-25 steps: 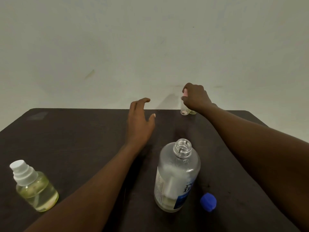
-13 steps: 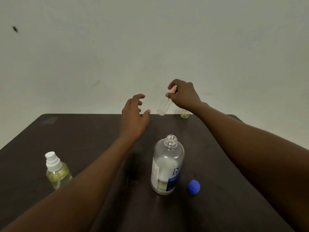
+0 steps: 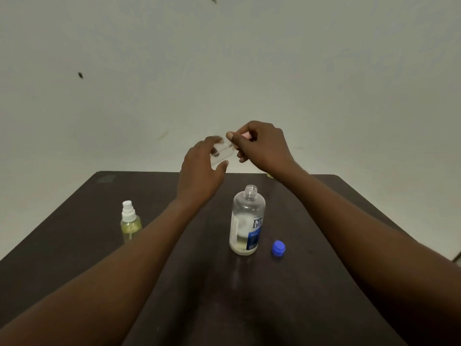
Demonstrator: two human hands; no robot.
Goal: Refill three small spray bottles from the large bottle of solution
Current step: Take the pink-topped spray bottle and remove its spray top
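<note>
A person's 2 hands meet in the air above the far edge of a dark table (image 3: 74, 233), sharing 1 small clear spray bottle (image 3: 222, 152) that lies tilted between them, off the surface. The right hand (image 3: 262, 146) pinches the bottle's pink top (image 3: 245, 136) between thumb and fingertips. The left hand (image 3: 199, 168) curls its fingers over and its thumb under the clear body, though blur makes it hard to say how firm that hold is. The bottle appears empty. Between the 2 forearms, near the middle of the table, the large bottle of solution (image 3: 247, 221) stands upright with its neck open and only a shallow layer of yellowish liquid at the bottom. Its blue cap (image 3: 278, 248) lies just beside it to the right. A white-topped spray bottle (image 3: 130, 222) holding yellowish liquid stands well apart to the left, and a sliver of yellow at the far edge, mostly hidden by the right wrist, may be the 3rd bottle (image 3: 270, 175). The step in hand looks to be taking the top off ahead of a pour. A twist against a loose left-hand hold could let the smooth little bottle slip and fall, and a forearm lowered carelessly could knock over the uncapped large bottle and spill what little solution it holds.
</note>
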